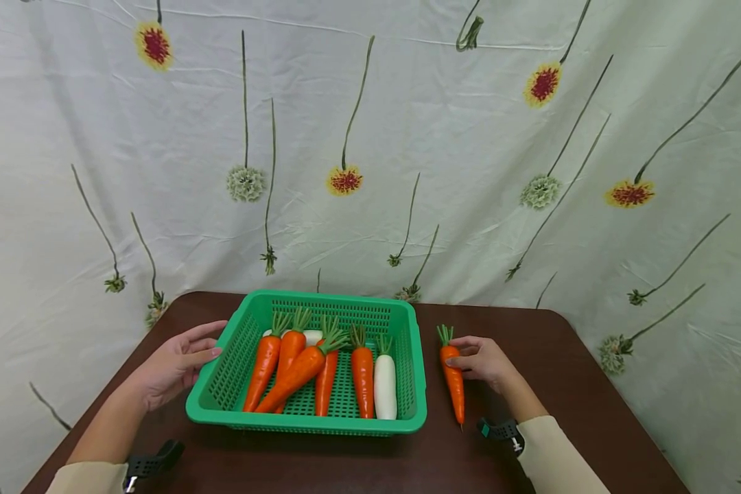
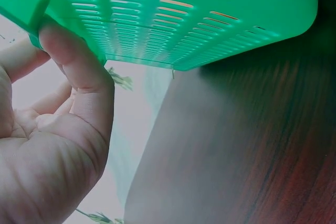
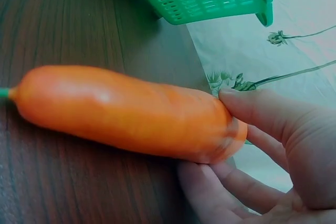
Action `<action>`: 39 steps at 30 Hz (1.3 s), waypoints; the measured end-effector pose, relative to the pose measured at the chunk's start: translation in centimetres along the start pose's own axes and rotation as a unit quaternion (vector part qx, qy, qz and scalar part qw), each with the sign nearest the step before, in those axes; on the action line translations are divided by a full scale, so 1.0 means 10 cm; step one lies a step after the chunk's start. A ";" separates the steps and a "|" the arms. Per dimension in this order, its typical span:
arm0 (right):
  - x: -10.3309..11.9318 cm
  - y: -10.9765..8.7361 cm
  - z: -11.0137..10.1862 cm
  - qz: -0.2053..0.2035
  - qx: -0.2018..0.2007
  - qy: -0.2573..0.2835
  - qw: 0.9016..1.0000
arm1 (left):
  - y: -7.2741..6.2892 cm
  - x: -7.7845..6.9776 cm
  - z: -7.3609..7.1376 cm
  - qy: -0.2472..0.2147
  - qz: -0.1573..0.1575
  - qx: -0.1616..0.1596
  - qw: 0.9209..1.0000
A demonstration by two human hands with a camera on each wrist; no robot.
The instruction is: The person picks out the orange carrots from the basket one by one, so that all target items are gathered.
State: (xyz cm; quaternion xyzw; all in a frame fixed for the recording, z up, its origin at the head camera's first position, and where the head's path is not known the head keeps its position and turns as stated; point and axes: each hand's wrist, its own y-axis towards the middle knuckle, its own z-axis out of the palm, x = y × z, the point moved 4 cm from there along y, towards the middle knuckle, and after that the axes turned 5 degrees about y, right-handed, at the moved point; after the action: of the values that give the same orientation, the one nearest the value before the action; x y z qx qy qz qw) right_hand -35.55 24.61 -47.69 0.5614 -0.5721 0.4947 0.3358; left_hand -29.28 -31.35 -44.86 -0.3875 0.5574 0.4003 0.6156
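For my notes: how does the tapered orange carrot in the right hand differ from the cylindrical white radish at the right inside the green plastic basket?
The orange carrot narrows to a thin tip; the white radish keeps nearly even width where visible. The right hand holds the carrot; the radish lies unheld inside the green plastic basket. Both have green tops.

the head camera looks forward and down over a brown wooden worktop; very near, the left wrist camera faces a rectangular green plastic basket, shared by all views, the right a long orange carrot.
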 end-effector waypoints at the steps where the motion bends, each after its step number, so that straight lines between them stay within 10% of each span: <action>1: 0.00 0.00 0.00 -0.001 -0.002 -0.004 1.000 | 0.00 0.00 0.00 0.000 0.001 0.001 1.000; 24: -0.04 -0.08 0.01 -0.002 -0.003 0.025 1.000 | 0.00 0.00 0.00 0.004 0.007 0.008 1.000; 39: 0.12 -0.12 -0.02 -0.046 -0.029 -0.062 0.997 | 0.00 0.01 0.00 0.013 0.003 0.006 1.000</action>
State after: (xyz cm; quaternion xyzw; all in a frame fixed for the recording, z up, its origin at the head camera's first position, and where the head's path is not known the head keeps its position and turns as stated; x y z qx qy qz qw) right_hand -34.57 24.53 -46.25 0.6071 -0.5793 0.4260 0.3383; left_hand -29.31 -31.35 -44.92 -0.3871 0.5689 0.3936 0.6096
